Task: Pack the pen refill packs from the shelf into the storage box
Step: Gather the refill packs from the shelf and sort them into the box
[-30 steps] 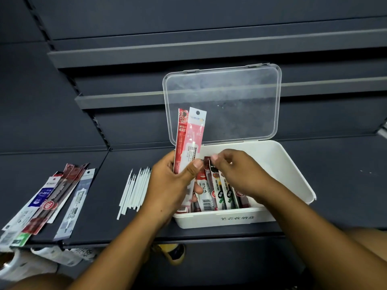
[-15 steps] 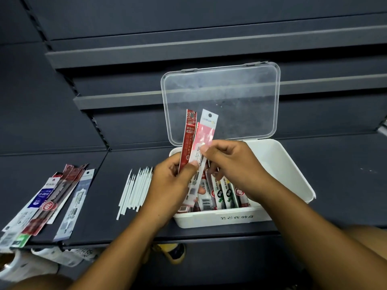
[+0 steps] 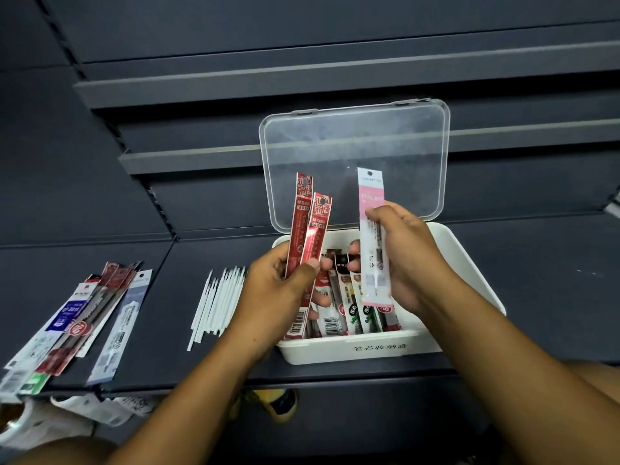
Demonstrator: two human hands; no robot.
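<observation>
Pink pack (image 3: 370,193) moved to right hand (image 3: 416,260) | left hand (image 3: 271,293) holds red packs (image 3: 307,229)

Stationery shop, dark display shelving (image 3: 201,92), packaged refills (image 3: 77,317)

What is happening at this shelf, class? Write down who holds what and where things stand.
A person is packing a white plastic storage box whose clear lid stands open. The left hand grips two red refill packs upright; the right hand holds a pink-and-white refill pack above the box. Several packs lie inside. More assorted packs and thin white sticks lie on the dark shelf to the left.
</observation>
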